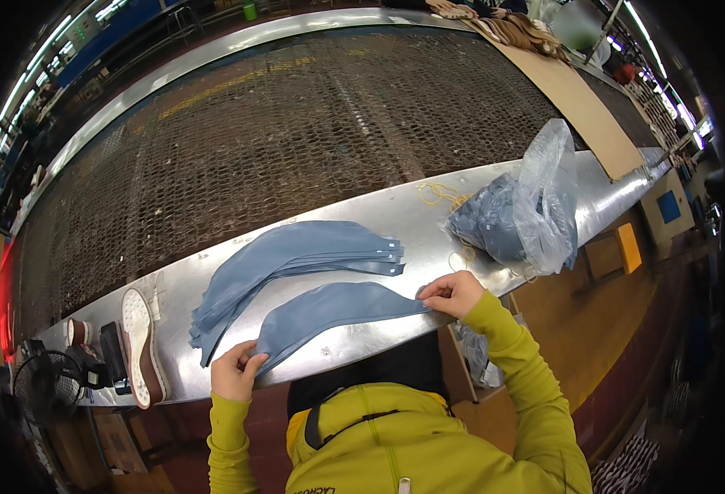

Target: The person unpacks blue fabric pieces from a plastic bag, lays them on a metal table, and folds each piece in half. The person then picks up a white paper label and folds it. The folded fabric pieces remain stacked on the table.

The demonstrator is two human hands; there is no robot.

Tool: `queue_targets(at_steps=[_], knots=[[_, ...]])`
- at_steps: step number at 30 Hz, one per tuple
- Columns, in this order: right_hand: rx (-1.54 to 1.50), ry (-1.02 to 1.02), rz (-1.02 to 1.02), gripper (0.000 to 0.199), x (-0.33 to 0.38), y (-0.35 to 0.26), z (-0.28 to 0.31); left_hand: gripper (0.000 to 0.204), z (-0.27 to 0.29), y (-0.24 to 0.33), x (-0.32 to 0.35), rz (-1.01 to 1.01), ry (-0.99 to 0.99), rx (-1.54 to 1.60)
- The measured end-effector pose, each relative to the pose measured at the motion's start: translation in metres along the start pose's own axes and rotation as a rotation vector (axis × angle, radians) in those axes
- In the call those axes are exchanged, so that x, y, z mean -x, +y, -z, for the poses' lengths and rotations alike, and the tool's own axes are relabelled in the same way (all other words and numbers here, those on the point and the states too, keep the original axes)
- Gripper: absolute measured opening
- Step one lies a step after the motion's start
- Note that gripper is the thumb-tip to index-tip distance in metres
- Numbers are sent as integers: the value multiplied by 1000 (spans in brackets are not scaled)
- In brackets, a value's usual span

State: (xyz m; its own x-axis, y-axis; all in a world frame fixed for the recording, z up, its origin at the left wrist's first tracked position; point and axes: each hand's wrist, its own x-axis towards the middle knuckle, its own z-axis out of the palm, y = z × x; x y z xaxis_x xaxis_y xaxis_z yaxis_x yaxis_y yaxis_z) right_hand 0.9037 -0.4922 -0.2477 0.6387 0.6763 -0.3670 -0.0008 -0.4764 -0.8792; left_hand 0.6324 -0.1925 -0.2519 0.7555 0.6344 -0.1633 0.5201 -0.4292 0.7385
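A curved blue-grey cut piece of sheet material (338, 311) lies on the metal ledge in front of me. My left hand (237, 368) pinches its lower left end between thumb and fingers. At the opposite tip, my right hand (455, 295) grips the narrow right end the same way. Just beyond it rests a fanned stack of similar blue-grey pieces (288, 247), with small pale marks on their right ends. Whether the held piece is a single layer or more, I cannot tell.
A clear plastic bag (535, 206) of blue-grey pieces stands to the right, beside yellow bands (441, 195). At left are a shoe sole (139, 346) and a black fan (48, 385). A wide mesh conveyor (297, 123) runs behind the ledge. Another person's hand (449, 8) shows at the far side.
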Motion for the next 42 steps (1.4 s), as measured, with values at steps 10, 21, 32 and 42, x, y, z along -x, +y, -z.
queue_targets(at_steps=[10,21,32,42], knots=[[723,143,508,50,24,-20,-16,58,-19,10,33,-402,200,-373],[864,203,489,54,28,-23,-37,70,-10,6,43,-301,182,-432],[802,193,524,58,25,-19,-43,34,-2,-19,36,-261,137,-173],[805,190,546,50,21,-26,-40,20,-1,-12,33,-226,138,-111]])
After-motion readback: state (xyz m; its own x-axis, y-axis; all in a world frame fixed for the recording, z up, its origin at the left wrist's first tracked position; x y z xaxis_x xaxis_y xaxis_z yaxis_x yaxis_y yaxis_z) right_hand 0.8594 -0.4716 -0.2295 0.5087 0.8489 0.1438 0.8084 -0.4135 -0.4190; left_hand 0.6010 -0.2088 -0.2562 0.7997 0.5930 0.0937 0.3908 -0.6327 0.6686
